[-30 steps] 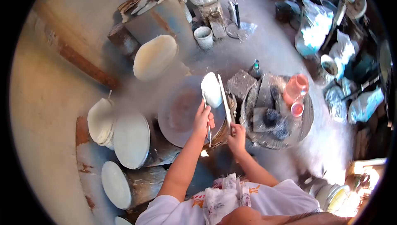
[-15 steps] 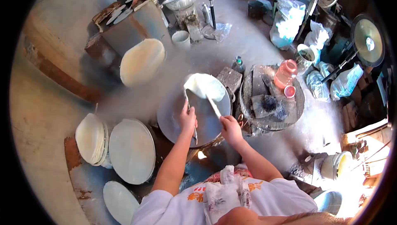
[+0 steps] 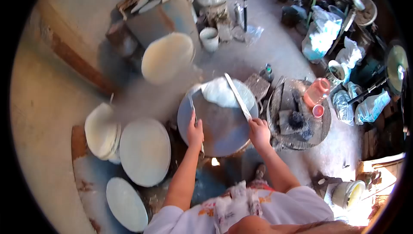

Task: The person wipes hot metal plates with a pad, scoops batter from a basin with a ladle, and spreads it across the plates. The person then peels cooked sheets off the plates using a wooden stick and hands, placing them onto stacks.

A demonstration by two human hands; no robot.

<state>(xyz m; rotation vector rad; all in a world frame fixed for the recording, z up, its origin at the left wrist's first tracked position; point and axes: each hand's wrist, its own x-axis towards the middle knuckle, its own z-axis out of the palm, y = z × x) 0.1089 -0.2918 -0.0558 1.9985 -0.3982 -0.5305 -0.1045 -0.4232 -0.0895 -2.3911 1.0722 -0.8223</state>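
Since the earlier frame: tip of pale flat stick (image 3: 238, 97) shifted out to the far edge of the round griddle (image 3: 215, 135); slender tool (image 3: 191, 105) moved off the white batter-like layer (image 3: 219, 94) toward the left edge. Layer now occupies the griddle's far part, near its far edge. Right hand (image 3: 259, 133) clamped on the stick, which crosses the layer's right part; contact not resolvable. Left hand (image 3: 195, 134) clamped around the tool. Judgement: thin, even spreading favours a low stick angle, light steady pressure, strokes following the rim.
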